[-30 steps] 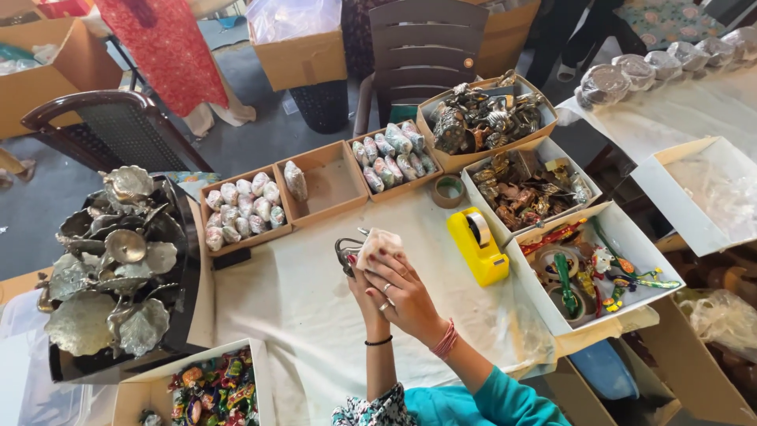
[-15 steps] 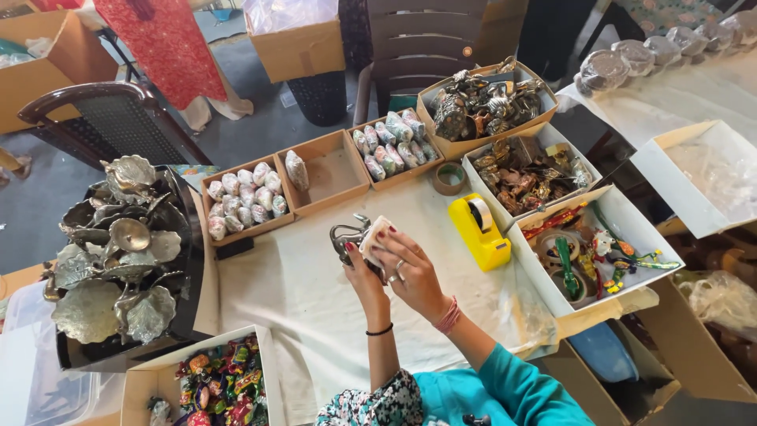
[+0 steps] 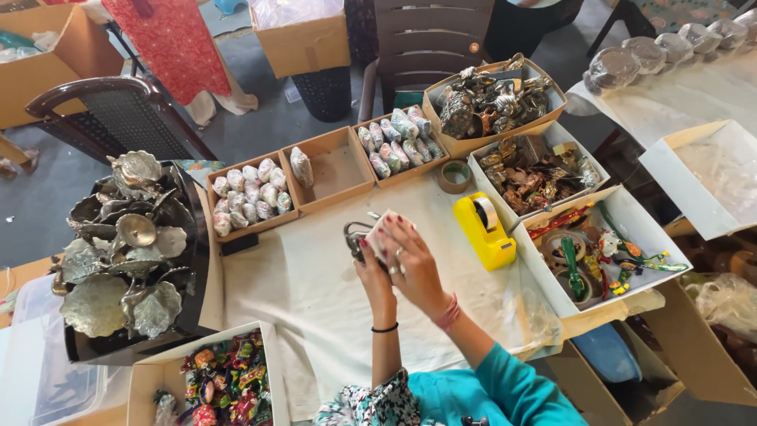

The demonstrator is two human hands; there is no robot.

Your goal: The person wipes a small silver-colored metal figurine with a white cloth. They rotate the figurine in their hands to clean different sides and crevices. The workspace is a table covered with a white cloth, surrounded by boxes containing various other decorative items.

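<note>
Both my hands are raised over the white-covered table (image 3: 315, 292), gripping one small dark metal ornament (image 3: 353, 237). My left hand (image 3: 372, 272) holds it from below, wearing a black wrist band. My right hand (image 3: 414, 264), with red nails and a ring, presses a piece of white wrapping paper (image 3: 378, 233) against the ornament. A yellow tape dispenser (image 3: 482, 230) stands just right of my hands, and a roll of tape (image 3: 455, 177) lies behind it.
Cardboard trays of wrapped pieces (image 3: 248, 197) (image 3: 398, 138) and a nearly empty tray (image 3: 331, 170) line the far edge. Boxes of metal figures (image 3: 493, 99) (image 3: 536, 170) and coloured items (image 3: 599, 252) sit right. Silver leaf-shaped dishes (image 3: 126, 252) stand left, colourful trinkets (image 3: 225, 383) near left.
My hands have stayed together on the ornament and paper, shifting slightly as the paper is pressed around it. The camera view has drifted a little.
</note>
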